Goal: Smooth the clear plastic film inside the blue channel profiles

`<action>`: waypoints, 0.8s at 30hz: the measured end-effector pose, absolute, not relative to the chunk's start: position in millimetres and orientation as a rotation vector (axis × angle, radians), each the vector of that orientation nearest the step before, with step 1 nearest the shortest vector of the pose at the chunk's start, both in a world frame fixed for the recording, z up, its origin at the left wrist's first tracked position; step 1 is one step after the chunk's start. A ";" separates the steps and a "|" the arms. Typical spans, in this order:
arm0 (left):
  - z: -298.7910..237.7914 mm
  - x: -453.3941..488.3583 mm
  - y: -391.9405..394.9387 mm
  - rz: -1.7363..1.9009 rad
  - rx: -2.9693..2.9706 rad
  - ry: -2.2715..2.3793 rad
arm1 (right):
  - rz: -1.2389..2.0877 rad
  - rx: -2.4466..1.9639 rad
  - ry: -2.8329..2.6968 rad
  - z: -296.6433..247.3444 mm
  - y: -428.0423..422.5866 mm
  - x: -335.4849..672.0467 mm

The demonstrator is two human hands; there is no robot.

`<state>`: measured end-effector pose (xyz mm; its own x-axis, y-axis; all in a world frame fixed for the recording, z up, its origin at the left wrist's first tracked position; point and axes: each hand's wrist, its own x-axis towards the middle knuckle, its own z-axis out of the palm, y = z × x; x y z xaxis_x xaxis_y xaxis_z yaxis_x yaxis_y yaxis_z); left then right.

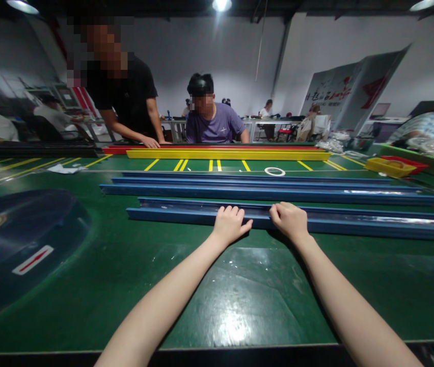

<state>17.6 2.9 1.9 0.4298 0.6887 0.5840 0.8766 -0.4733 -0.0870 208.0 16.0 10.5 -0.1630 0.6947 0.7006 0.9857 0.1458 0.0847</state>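
Left hand (230,225): fingers bent over long blue plastic-looking rail (179,215), thumb apart.
Right hand (290,221): curled there; can't tell its grip.
Thin clear film (400,218): seems in at right; left end unclear.

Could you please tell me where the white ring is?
In the head view, the white ring lies on the green table, right of centre, beyond the right hand, between the yellow bar and the blue rails.

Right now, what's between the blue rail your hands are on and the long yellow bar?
In the head view: another blue rail, a white ring, and yellow stripes on the green table.
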 end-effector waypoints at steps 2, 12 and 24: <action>1.8 17.8 2.9 -0.684 -2.306 -1.333 | -0.790 -1.540 -1.919 12.9 14.5 204.5; 1.3 18.1 3.2 -0.681 -2.297 -1.340 | -0.773 -1.385 -1.940 10.2 14.0 173.1; 2.7 18.4 2.6 -0.695 -2.310 -1.343 | -0.680 -1.483 -1.916 6.0 17.2 176.7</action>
